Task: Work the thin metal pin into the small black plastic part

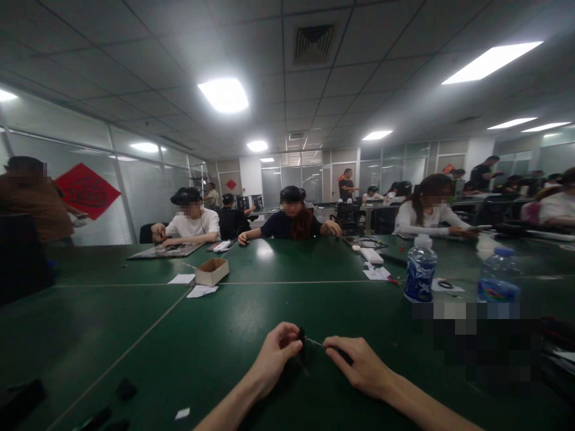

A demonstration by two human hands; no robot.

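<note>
Above the green table (242,320), my left hand (275,356) pinches a small black part (301,336) between thumb and fingers. A thin, light-coloured rod (314,342) runs from this part to the fingertips of my right hand (362,364). The right thumb and fingers are closed on the rod's near end. Its exact kind is too small and blurred to make out, and so is that of the black part. My two hands are a short distance apart, joined only by the rod.
A small cardboard box (212,272) stands by papers (202,291) beyond my left hand. To the right are a blue-labelled bottle (420,269) and another bottle (499,276). A dark lump (126,389) and a white scrap (182,413) lie at lower left. Several people sit across the table.
</note>
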